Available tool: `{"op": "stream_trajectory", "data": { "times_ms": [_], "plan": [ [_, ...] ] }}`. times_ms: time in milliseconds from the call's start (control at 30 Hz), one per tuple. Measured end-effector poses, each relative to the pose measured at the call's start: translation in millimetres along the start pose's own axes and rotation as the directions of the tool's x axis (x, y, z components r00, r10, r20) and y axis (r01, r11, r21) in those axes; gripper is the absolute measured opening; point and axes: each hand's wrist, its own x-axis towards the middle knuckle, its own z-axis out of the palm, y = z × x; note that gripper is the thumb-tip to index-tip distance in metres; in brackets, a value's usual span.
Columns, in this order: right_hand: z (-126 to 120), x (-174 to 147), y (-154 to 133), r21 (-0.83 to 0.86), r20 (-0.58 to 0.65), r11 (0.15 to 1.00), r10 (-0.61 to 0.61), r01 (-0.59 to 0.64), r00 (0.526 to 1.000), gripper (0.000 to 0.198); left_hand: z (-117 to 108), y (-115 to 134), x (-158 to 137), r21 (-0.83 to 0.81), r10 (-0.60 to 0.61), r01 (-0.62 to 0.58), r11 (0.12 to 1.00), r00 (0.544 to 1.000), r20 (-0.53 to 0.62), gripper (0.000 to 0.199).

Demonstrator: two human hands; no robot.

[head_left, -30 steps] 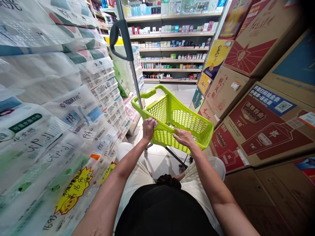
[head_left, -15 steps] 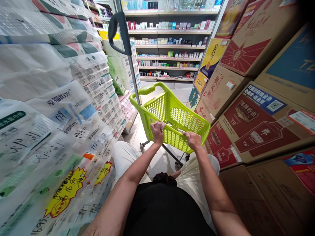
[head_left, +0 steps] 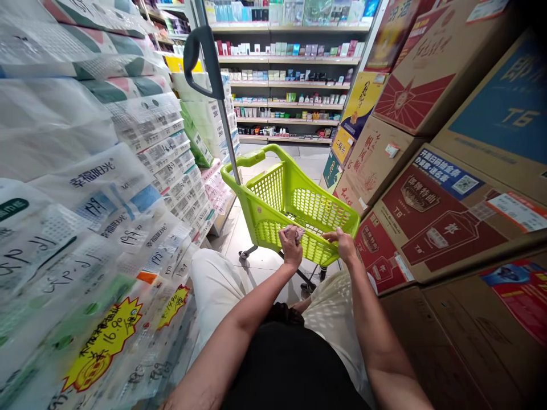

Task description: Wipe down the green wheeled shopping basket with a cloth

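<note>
A lime-green shopping cart (head_left: pixel 253 213) with a perforated basket stands in front of my knees. My left hand (head_left: pixel 292 250) is closed around a crumpled pinkish cloth (head_left: pixel 299 233) at the near rim of the basket. Farther right along that same rim, my right hand (head_left: pixel 345 246) grips the cart, its fingers over the edge. Inside the basket, the visible floor and walls are green lattice. From the cart's left corner a metal pole rises to a dark grey loop handle (head_left: pixel 217 68).
Stacked plastic-wrapped paper packs (head_left: pixel 94 199) with handwritten prices crowd the left side. Cardboard cartons (head_left: pixel 453 210) rise close on the right. Shelves of small boxed goods (head_left: pixel 290 60) span the aisle's far end. Pale floor tiles (head_left: pixel 305 150) show beyond the cart.
My left hand has slid right along the near rim with the cloth, closer to my right hand. My right hand has shifted slightly right and down, toward the basket's corner.
</note>
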Motion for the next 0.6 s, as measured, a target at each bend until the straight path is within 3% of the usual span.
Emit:
{"op": "stream_trajectory", "data": {
  "times_ms": [133,300,433,467,567,600],
  "plan": [
    [6,1,1,0.274,0.011,0.961,0.040,-0.042,0.999,0.090,14,14,-21,-0.062,0.121,-0.112,0.992,0.976,0.180,0.049],
    [4,1,-13,0.490,0.099,0.867,0.048,-0.090,0.994,0.099,16,17,-33,-0.045,0.109,-0.104,0.994,0.986,0.124,0.047],
    [-8,3,-19,0.505,0.133,0.857,0.040,-0.103,0.990,0.112,19,9,-44,-0.081,0.342,-0.336,0.938,0.867,0.363,0.043],
    [-11,3,-20,0.491,0.136,0.866,0.031,-0.094,0.990,0.114,20,7,-45,-0.071,0.340,-0.337,0.939,0.870,0.357,0.043],
    [-16,3,-23,0.446,0.128,0.893,0.010,-0.066,0.992,0.119,21,0,-44,-0.029,0.268,-0.268,0.963,0.940,0.210,0.044],
    [-16,2,-25,0.436,0.121,0.898,0.007,-0.059,0.993,0.119,21,-3,-42,-0.032,0.286,-0.285,0.958,0.937,0.200,0.041]
  ]
}}
